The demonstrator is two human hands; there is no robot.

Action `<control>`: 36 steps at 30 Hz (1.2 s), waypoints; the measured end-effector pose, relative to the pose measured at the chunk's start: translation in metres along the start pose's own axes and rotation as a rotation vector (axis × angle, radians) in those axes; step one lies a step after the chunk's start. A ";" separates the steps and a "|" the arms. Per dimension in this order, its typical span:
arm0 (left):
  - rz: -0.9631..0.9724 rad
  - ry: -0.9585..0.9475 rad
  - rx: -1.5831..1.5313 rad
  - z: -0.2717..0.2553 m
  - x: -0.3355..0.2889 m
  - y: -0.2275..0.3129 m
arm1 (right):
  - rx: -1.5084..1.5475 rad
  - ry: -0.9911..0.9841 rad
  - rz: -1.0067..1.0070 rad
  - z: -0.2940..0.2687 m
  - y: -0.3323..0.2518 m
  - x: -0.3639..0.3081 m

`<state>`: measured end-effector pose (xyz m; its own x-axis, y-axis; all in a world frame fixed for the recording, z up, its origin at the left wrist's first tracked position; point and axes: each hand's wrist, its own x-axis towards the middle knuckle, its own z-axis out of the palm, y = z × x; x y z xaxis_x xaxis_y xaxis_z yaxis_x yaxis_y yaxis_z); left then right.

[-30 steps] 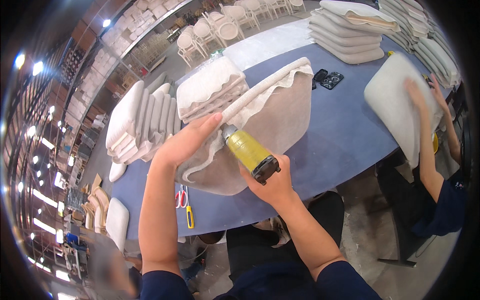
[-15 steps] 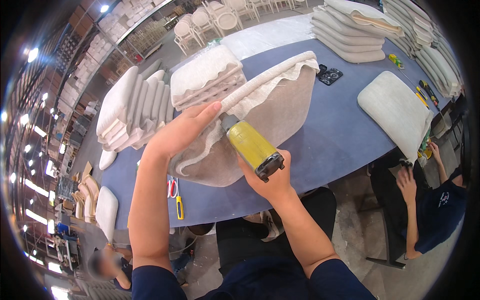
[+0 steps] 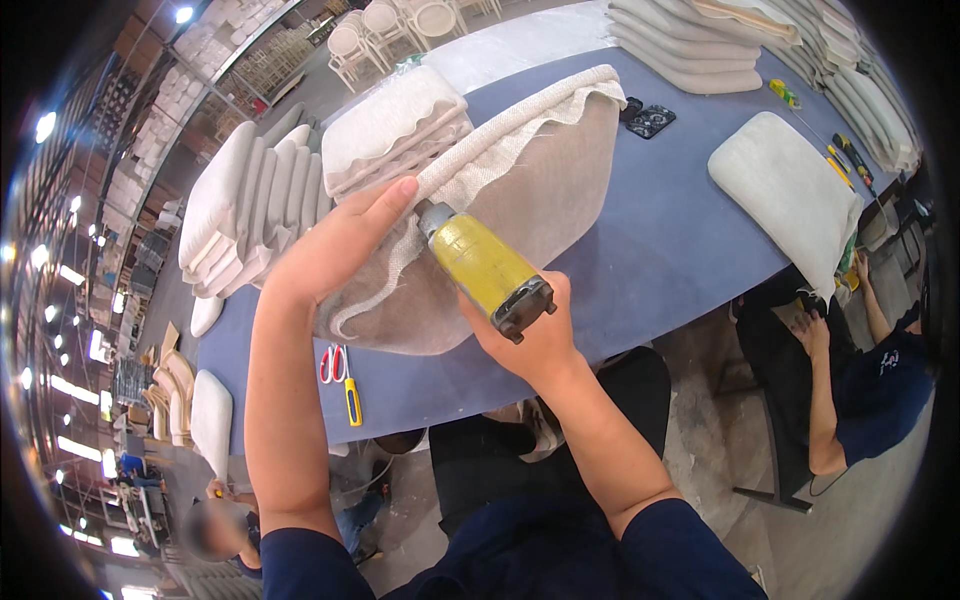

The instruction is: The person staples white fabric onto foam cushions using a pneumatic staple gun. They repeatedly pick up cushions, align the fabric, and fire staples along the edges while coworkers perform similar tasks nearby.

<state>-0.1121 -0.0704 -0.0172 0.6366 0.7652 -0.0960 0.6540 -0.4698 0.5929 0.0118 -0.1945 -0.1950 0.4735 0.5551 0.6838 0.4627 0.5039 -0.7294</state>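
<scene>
A seat cushion (image 3: 565, 185) stands tilted over the table in front of me, its grey-brown underside facing me. Woven cream fabric (image 3: 475, 165) is folded over its upper edge, with a frayed border. My left hand (image 3: 345, 240) grips that edge, thumb on the fabric; the fingers behind are hidden. In my right hand (image 3: 535, 340) is a yellow staple gun (image 3: 482, 262), whose grip is mostly hidden. Its metal nose meets the fabric border just beside my left thumb. Whether a staple is in there, I cannot tell.
The blue table (image 3: 670, 260) carries cushion stacks (image 3: 225, 205) at left and back right (image 3: 680, 45). Red-handled scissors (image 3: 326, 365) and a yellow-handled screwdriver (image 3: 352, 400) lie near the front edge. A co-worker (image 3: 880, 390) at right sits by another cushion (image 3: 785, 195).
The whole view has shifted, so most things appear higher and slightly left. The cushion's far right end has tipped up a little. Both hands keep their hold, and the staple gun's nose stays at the edge.
</scene>
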 end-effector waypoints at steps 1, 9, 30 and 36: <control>-0.026 0.014 0.020 0.000 0.000 0.001 | 0.008 0.003 0.002 0.000 0.000 0.000; 0.064 -0.037 -0.003 -0.002 0.006 -0.010 | 0.022 0.110 -0.118 0.005 0.000 0.004; 0.120 -0.048 -0.006 -0.003 0.009 -0.016 | -0.076 -0.029 -0.008 -0.004 -0.012 0.009; 0.103 -0.032 0.014 -0.003 0.000 -0.010 | 0.113 -0.049 0.117 -0.003 -0.008 0.009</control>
<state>-0.1198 -0.0642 -0.0211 0.7133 0.6982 -0.0606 0.5901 -0.5517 0.5894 0.0144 -0.1959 -0.1831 0.4809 0.6442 0.5947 0.3180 0.5039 -0.8031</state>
